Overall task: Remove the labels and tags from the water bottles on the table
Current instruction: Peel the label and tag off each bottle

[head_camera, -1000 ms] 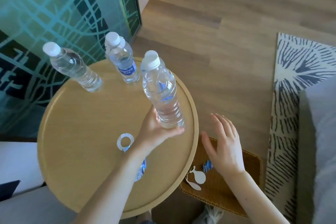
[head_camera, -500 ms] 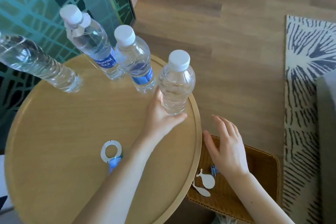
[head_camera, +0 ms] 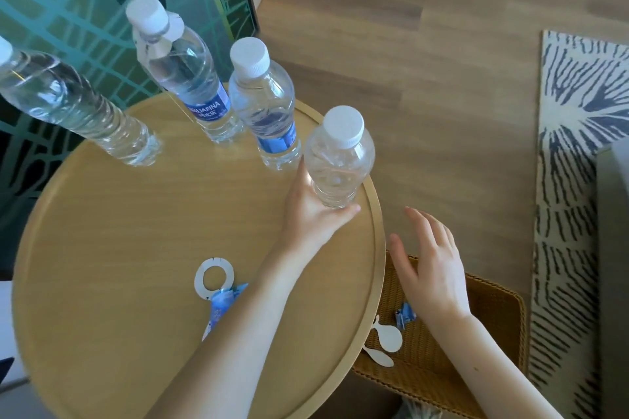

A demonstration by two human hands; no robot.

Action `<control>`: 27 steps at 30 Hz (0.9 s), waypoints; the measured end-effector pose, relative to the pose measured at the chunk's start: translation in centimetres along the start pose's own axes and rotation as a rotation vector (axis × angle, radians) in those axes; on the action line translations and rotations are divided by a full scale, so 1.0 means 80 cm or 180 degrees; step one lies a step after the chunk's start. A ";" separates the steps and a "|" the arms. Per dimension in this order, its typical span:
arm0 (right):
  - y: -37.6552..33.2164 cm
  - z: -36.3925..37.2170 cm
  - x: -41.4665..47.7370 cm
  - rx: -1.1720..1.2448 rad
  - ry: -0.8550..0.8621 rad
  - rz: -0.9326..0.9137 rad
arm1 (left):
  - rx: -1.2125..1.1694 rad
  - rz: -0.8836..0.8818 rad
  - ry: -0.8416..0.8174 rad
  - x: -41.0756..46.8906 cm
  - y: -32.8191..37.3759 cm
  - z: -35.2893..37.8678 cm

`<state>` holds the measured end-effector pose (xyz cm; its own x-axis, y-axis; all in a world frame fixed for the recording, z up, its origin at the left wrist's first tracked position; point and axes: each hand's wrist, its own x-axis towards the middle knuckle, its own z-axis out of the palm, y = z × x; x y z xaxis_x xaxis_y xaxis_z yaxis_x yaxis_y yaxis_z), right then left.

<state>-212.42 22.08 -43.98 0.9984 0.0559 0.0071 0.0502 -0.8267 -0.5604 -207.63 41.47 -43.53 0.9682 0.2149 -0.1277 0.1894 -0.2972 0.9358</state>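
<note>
My left hand [head_camera: 311, 211] grips the base of a clear unlabelled bottle [head_camera: 338, 160] standing near the right edge of the round wooden table [head_camera: 136, 248]. Behind it stand two bottles with blue labels: one [head_camera: 263, 105] just left of it, and a taller one [head_camera: 183, 78] that also has a white tag at its neck. Another bare bottle [head_camera: 75, 105] stands at the far left. A loose white ring tag [head_camera: 213, 277] and a crumpled blue label [head_camera: 221, 306] lie on the table by my left forearm. My right hand [head_camera: 430, 269] hovers with fingers spread over a wicker basket [head_camera: 490, 316].
The wicker basket sits below the table's right edge and holds white tags [head_camera: 386, 340] and a blue label scrap [head_camera: 405, 315]. A green patterned glass panel [head_camera: 85, 10] stands behind the table. A patterned rug [head_camera: 578, 112] lies on the wood floor at right.
My left hand has slid the bare bottle away from me, toward the table's right rim, beside the labelled bottles. My right hand stays spread over the basket.
</note>
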 end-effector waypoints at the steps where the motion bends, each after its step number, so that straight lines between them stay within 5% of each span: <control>1: -0.002 -0.002 0.000 0.0002 0.0004 -0.0010 | -0.0042 -0.0021 -0.0021 -0.003 0.003 -0.002; 15: -0.089 -0.059 0.006 -0.0002 0.0208 -0.0337 | -0.0280 -0.0120 0.0800 -0.033 0.044 -0.132; 27: -0.081 -0.011 -0.025 -0.0195 -0.0083 -0.0131 | -0.0002 0.0121 0.0516 0.056 0.039 -0.115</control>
<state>-214.73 26.84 -39.60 0.9945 0.1046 0.0070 0.0936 -0.8560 -0.5084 -204.20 50.05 -38.19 0.9357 0.3509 -0.0376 0.1530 -0.3074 0.9392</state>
